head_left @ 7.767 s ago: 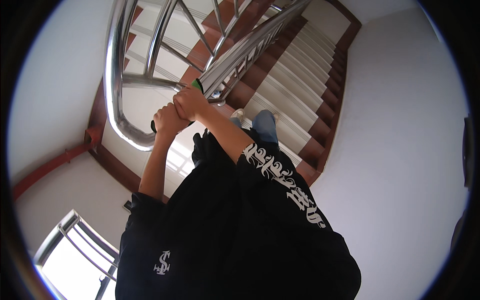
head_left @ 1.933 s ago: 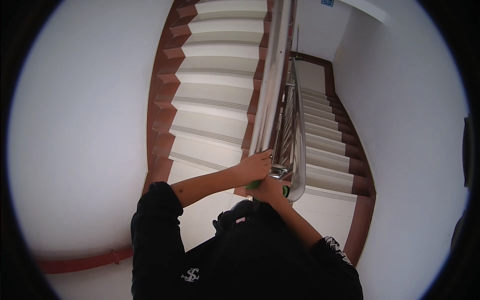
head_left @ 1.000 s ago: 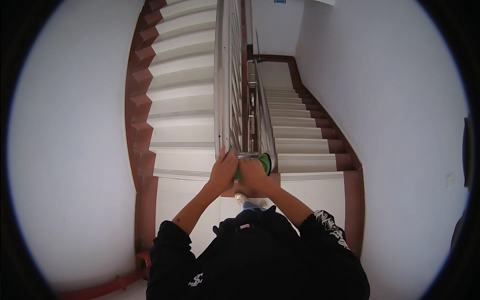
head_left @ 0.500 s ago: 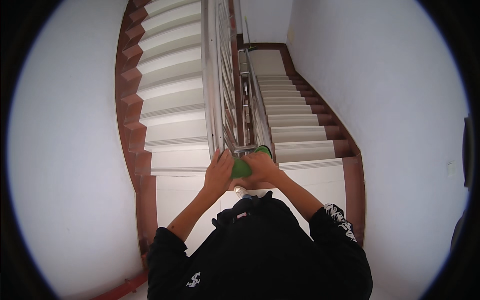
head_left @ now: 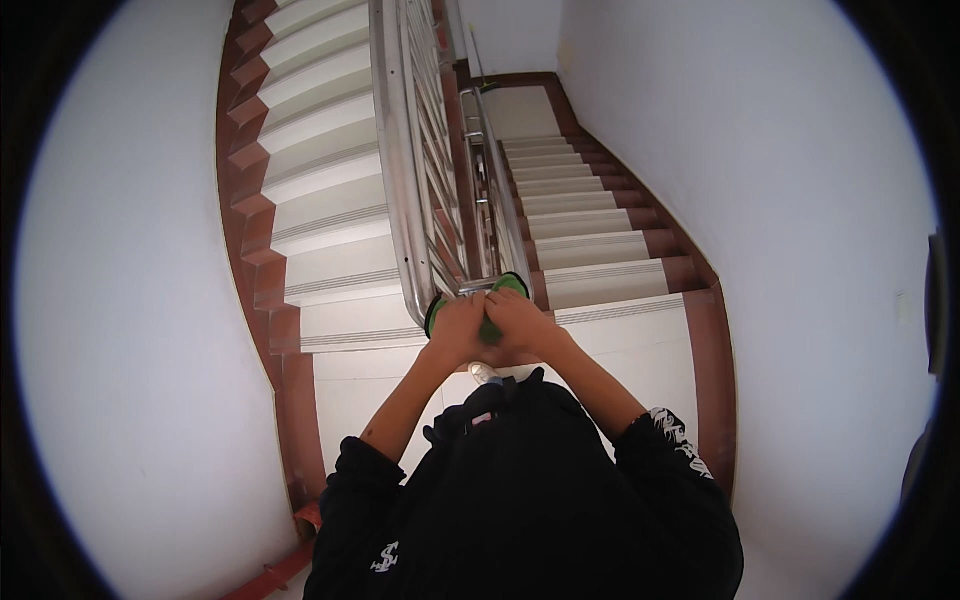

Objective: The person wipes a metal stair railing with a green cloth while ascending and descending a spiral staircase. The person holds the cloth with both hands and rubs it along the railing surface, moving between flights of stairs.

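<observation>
Green cloth [head_left: 490,331] at the steel handrail's [head_left: 391,165] near end

Both hands grasp the black-edged cloth, left hand [head_left: 460,329] beside right hand [head_left: 520,322], knuckles up; fingertips are partly hidden. The step in hand seems to be pressing cloth round the tube; sliding it would call for even pressure. Forearms [head_left: 399,405] converge forward. Stair flights [head_left: 335,205] flank the rail.

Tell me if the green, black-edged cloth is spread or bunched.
Spread sideways: green, black-edged cloth shows outside your left hand, outside your right hand and between them. Whether it's folded beneath, I can't tell.
</observation>
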{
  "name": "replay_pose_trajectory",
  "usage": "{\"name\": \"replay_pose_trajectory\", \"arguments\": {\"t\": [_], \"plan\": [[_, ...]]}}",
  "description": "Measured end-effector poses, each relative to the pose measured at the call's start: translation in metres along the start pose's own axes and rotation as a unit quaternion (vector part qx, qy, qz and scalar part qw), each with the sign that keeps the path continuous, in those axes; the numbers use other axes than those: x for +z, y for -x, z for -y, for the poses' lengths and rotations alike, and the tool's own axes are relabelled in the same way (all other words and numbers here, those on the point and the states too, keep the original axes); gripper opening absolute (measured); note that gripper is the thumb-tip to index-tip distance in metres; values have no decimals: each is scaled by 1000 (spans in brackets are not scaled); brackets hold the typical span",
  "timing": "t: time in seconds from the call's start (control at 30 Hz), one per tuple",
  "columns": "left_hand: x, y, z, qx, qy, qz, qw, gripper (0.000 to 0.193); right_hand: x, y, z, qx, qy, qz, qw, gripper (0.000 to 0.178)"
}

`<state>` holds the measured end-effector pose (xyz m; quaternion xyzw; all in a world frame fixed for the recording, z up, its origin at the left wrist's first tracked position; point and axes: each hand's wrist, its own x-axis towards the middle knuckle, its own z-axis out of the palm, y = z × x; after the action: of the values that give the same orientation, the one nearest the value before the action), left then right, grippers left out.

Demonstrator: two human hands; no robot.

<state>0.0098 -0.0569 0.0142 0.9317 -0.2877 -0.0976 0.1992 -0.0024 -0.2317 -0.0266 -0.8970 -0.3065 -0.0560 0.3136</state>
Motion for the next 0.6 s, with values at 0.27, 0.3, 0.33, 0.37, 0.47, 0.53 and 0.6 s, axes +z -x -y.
{"name": "replay_pose_trajectory", "arguments": {"t": [0.27, 0.3, 0.33, 0.37, 0.47, 0.53, 0.6], "plan": [[35, 0, 15, 25, -67, -146, 987, 46, 8, -8, 18, 42, 72, -44, 996, 39], [36, 2, 13, 25, -72, -153, 985, 47, 9, -7, 17, 39, 71, -44, 996, 38], [35, 3, 13, 25, -76, -159, 984, 47, 9, -6, 17, 36, 67, -53, 996, 38], [35, 5, 12, 25, -81, -166, 982, 47, 9, -6, 18, 32, 62, -61, 996, 38], [31, 10, 4, 29, -73, -189, 979, 54, 13, -4, 18, 28, 64, -94, 993, 37], [33, 12, 2, 35, -84, -221, 971, 59, 14, -3, 17, 20, 71, -115, 991, 38], [37, 14, 0, 29, -90, -241, 966, 63, 13, -3, 16, 9, 77, -133, 988, 39]]}}
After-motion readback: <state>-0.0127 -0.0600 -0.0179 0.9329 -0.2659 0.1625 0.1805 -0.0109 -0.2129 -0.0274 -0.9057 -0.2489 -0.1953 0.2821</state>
